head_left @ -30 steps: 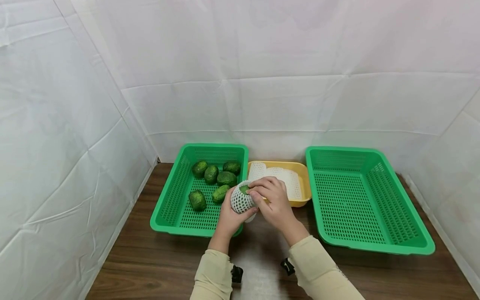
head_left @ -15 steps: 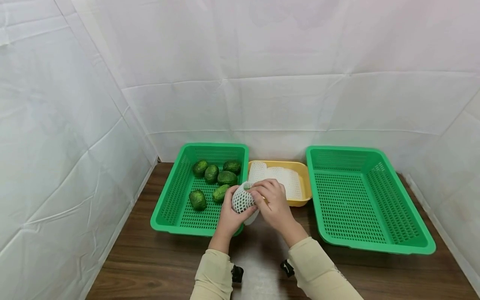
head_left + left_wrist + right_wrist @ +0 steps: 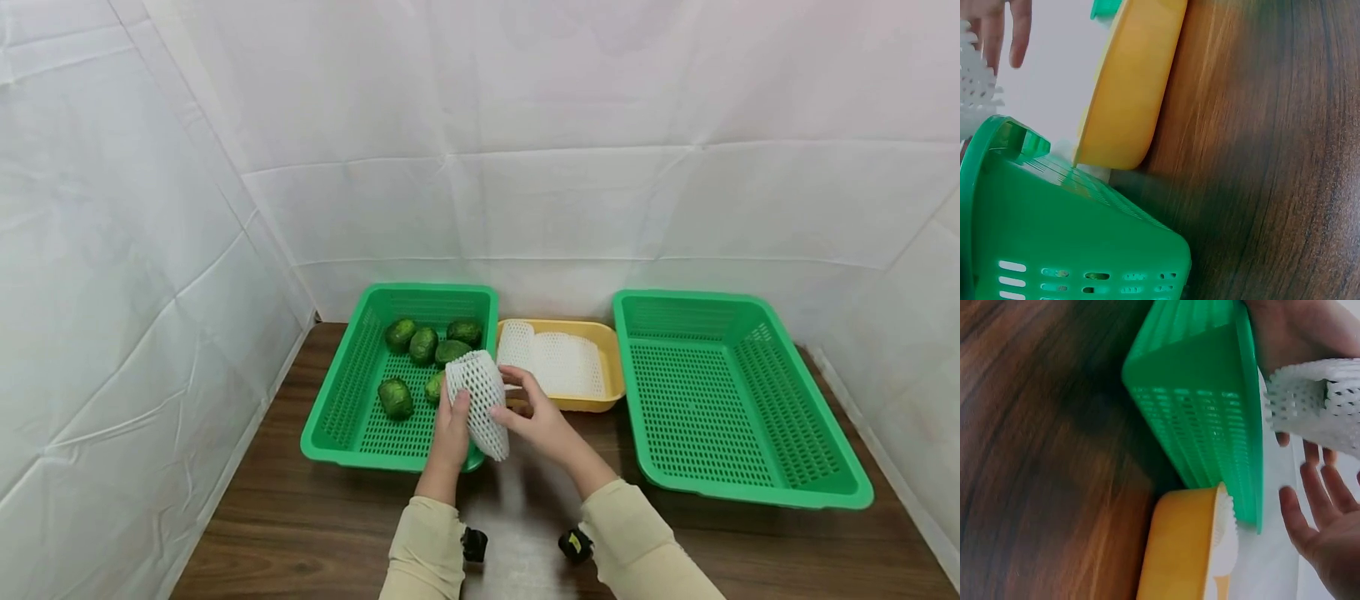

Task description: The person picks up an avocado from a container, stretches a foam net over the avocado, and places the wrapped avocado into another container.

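My left hand point(image 3: 448, 437) grips a white foam net sleeve point(image 3: 480, 400), tilted over the front right corner of the left green basket point(image 3: 375, 458). The sleeve hides what it wraps in the head view. My right hand point(image 3: 542, 423) is beside the sleeve, thumb and fingertips near its right side. In the right wrist view this right hand point(image 3: 1329, 544) has its fingers spread below the sleeve point(image 3: 1297, 403), whose narrow end faces the camera. Several wrinkled dark green fruits, like avocados point(image 3: 395, 399), lie in the left basket.
A yellow tray point(image 3: 613, 367) with more white foam net sleeves point(image 3: 566, 362) stands between the two baskets. The right green basket point(image 3: 682, 417) has a slotted floor. White sheeting point(image 3: 562, 208) rises behind and at both sides of the brown wooden table point(image 3: 262, 533).
My left hand has turned the sleeve, so it slants with its end toward me. The green fruit that showed at its opening is now hidden. My right fingers have come off that opening.
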`<state>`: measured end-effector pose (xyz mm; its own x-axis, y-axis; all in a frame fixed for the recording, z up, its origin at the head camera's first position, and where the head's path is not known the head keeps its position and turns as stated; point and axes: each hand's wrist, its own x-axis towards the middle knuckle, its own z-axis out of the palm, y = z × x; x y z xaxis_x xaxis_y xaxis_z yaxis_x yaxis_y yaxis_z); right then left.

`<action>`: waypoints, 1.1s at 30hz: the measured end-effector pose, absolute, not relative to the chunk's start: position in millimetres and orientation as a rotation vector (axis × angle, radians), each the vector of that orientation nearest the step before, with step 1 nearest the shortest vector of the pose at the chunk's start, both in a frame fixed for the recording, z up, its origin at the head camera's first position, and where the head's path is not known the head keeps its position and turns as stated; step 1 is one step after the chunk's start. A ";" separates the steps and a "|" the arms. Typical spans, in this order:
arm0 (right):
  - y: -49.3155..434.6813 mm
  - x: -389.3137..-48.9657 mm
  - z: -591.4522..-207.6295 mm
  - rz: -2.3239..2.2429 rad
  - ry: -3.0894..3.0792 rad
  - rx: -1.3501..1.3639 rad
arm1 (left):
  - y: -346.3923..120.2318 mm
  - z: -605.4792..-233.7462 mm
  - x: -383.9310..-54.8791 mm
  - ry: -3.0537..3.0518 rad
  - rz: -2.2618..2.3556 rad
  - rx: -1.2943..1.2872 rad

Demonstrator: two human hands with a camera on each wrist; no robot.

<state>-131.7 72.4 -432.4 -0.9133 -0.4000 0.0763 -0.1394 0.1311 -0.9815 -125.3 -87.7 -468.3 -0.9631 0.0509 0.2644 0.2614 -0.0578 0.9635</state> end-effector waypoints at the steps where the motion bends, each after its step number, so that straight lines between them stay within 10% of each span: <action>1: 71.7 -131.6 -433.4 -1.848 2.163 -0.527 | -87.9 -469.4 -125.8 -2.053 -2.154 -0.360; 33: 71.7 -133.8 -446.1 -2.043 1.524 -0.179 | -81.9 -437.3 -118.4 -2.084 -2.163 -0.281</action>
